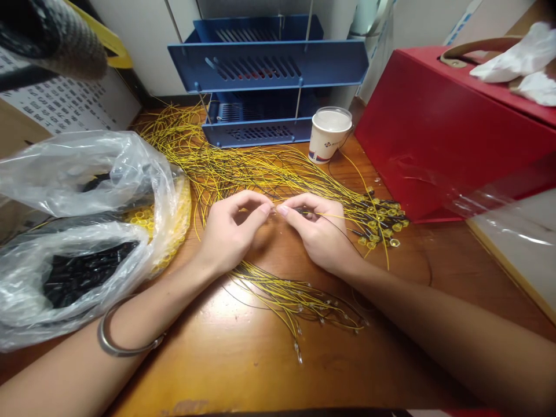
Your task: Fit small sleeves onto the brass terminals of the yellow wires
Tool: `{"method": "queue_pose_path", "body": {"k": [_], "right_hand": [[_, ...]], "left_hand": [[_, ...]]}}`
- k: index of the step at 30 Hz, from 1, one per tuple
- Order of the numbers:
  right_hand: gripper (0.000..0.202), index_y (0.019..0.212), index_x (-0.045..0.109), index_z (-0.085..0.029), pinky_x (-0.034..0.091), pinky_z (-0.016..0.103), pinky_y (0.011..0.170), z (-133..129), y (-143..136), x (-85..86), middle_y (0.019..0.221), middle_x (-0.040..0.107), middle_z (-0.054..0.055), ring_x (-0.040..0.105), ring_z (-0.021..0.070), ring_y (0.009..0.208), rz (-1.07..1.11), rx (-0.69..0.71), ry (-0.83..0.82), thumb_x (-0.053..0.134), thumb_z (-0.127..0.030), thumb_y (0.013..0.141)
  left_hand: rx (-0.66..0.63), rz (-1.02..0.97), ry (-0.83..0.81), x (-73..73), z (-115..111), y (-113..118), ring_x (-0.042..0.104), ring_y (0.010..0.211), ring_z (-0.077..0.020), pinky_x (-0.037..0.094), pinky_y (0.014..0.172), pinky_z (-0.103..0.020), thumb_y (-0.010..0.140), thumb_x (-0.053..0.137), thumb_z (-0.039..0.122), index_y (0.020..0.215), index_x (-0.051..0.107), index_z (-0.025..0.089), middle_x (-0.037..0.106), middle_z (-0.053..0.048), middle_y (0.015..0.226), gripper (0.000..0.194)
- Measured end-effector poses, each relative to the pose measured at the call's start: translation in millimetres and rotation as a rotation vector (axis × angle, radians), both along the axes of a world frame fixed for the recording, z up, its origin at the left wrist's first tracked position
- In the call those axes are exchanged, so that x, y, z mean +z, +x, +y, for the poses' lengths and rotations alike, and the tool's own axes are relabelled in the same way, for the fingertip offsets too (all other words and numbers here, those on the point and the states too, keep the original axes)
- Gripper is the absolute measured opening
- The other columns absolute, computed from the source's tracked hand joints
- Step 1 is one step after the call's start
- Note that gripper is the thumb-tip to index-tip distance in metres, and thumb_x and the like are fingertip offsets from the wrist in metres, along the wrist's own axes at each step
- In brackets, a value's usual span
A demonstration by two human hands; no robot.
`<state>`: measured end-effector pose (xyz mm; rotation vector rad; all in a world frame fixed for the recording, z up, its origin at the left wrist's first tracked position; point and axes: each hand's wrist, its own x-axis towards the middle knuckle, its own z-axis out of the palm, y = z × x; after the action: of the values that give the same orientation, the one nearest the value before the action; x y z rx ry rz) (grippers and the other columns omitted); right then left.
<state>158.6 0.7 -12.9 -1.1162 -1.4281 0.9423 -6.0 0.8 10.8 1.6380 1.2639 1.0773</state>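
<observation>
My left hand (234,229) and my right hand (319,229) meet fingertip to fingertip above the middle of the table. Between thumb and finger my left hand pinches a tiny clear piece, too small to make out. A thin yellow and black wire lies in the closed fingers of my right hand and trails off to the right. Below my hands a bundle of yellow and black wires with small clear tips (299,295) rests on the wooden table (208,370). Behind them stretches a larger wire bundle (243,168), ending at the right in yellow hexagonal caps (382,223).
Clear plastic bags (152,168) at the left hold black tubes (87,272) and yellow rings (171,249). At the back stand a blue rack (269,66) and a paper cup (328,139). A red box (434,133) is at the right, with white tissue (521,58) on top.
</observation>
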Motion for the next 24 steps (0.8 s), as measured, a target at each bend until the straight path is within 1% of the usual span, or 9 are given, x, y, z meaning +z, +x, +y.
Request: {"method": "queue_pose_path", "body": {"k": [3,7,11,15,19,24], "right_hand": [[0.011,0.077,0.073,-0.018,0.049,0.027,0.063,0.1,0.6,-0.5,0.078,0.075,0.001,0.066,0.0141,0.070,0.006,0.009,0.000,0.071,-0.028,0.081],[0.010,0.077,0.073,-0.018,0.051,0.028,0.066,0.2,-0.1,-0.3,0.078,0.075,0.001,0.067,0.0147,0.072,-0.001,0.013,0.000,0.072,-0.027,0.081],[0.009,0.075,0.073,-0.018,0.050,0.026,0.065,0.3,-0.7,0.9,0.077,0.075,0.001,0.067,0.0140,0.071,-0.002,-0.004,-0.004,0.072,-0.026,0.080],[0.010,0.075,0.073,-0.018,0.051,0.027,0.067,0.7,0.1,1.3,0.077,0.075,0.001,0.068,0.0144,0.073,-0.007,0.002,-0.015,0.072,-0.026,0.080],[0.010,0.076,0.073,-0.018,0.052,0.027,0.068,1.1,0.4,0.7,0.079,0.076,0.001,0.068,0.0145,0.074,-0.003,0.002,-0.025,0.072,-0.027,0.080],[0.010,0.076,0.074,-0.017,0.052,0.025,0.068,1.5,-0.6,0.8,0.078,0.076,0.001,0.069,0.0134,0.073,0.022,0.007,-0.025,0.072,-0.026,0.080]], "left_hand": [[-0.015,0.069,0.030,0.8,-2.0,2.1,0.065,0.078,-0.0174,0.052,0.073,-0.026,0.083,0.067,0.036,0.085,0.069,0.016,0.073,-0.005,0.085,0.021],[-0.011,0.104,0.056,-0.9,-3.3,3.2,0.066,0.074,-0.0161,0.053,0.070,-0.024,0.084,0.065,0.034,0.083,0.068,0.016,0.073,-0.004,0.083,0.018],[0.008,0.196,0.137,-2.6,-3.1,1.9,0.066,0.075,-0.0160,0.051,0.071,-0.024,0.088,0.062,0.032,0.086,0.070,0.017,0.074,-0.004,0.085,0.016],[-0.004,0.289,0.229,-2.9,-2.6,0.3,0.065,0.075,-0.0158,0.049,0.073,-0.025,0.089,0.061,0.028,0.087,0.070,0.017,0.073,-0.004,0.084,0.015],[-0.012,0.319,0.232,-4.5,-2.2,-0.9,0.065,0.077,-0.0164,0.049,0.074,-0.026,0.091,0.058,0.030,0.090,0.069,0.017,0.073,-0.004,0.087,0.017],[-0.021,0.335,0.234,-6.0,-1.7,-1.0,0.063,0.075,-0.0147,0.046,0.071,-0.025,0.094,0.055,0.029,0.091,0.068,0.015,0.071,-0.003,0.084,0.019]]}}
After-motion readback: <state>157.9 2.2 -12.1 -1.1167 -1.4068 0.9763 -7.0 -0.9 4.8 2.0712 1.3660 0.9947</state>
